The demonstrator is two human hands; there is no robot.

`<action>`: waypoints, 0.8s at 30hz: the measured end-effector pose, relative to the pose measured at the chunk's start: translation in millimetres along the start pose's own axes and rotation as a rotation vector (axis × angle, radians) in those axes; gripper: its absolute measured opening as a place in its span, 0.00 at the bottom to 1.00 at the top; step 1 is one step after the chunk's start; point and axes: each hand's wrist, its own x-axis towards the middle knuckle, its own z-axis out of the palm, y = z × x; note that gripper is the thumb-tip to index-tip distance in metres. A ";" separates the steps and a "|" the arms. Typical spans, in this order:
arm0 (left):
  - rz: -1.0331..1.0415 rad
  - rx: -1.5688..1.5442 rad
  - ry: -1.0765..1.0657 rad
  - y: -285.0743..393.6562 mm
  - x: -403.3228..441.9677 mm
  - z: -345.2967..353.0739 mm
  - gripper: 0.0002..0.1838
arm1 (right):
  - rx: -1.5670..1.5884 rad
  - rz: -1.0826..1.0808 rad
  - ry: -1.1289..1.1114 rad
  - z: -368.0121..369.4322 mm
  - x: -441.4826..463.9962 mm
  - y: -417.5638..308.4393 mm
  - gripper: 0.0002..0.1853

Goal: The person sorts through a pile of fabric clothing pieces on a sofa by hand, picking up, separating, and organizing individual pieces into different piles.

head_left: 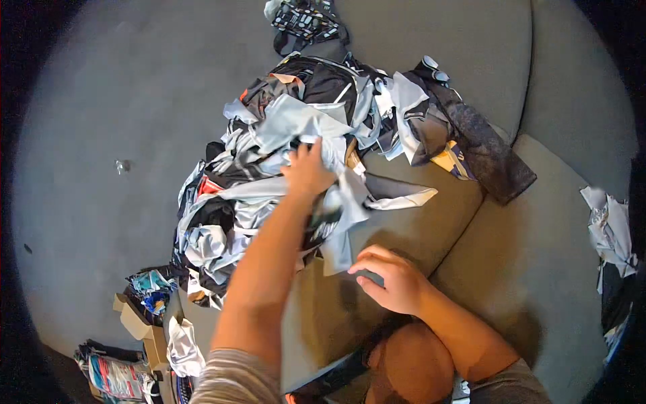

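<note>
1. Pile of cloth (252, 205) – heaped mid-frame on a grey surface (148, 81) with seams to the right. Pale, black and striped pieces overlap, with one bit of red at the left edge; most outlines are lost in the folds.

2. Left hand (309, 174) lies on the pile near its middle, forearm rising from lower left. Fingers spread across pale cloth; blur hides whether a fold is caught beneath, so cannot tell. The spread looks suited to feeling over or parting loose layers.

3. Right hand (393, 283) sits below the pile, right of centre. Fingers bent and apart from the thumb, a gap between; nothing seen in the grasp. Fingertips just beside a grey flap of cloth (336, 254) – contact uncertain. Likely held low to stay near the pile's edge.

4. Dark garment (488, 145) stretches off the pile's right side, a yellow piece (452, 160) partly under it. Sprawl suggests tossing rather than folding.

5. Upper centre: patterned black-and-white item (306, 20), just above the heap.

6. Lower left: cardboard box (157, 347) with blue cloth (153, 283) at its top, white cloth (184, 347) beside it. The box probably keeps small pieces together.

7. Far right: pale cloth (611, 229), well apart from the pile.
</note>
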 end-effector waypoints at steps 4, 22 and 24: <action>0.228 -0.237 0.145 41.7 -4.9 15.8 0.13 | 0.057 0.016 -0.039 -9.1 1.4 -5.6 0.10; 1.356 -1.284 -0.257 190.1 -213.1 -114.8 0.11 | 0.379 0.036 -0.302 13.4 -13.8 -12.2 0.11; 1.166 -1.251 -0.161 171.0 -171.5 -125.7 0.23 | 0.375 0.115 -0.265 12.3 -15.7 -12.7 0.12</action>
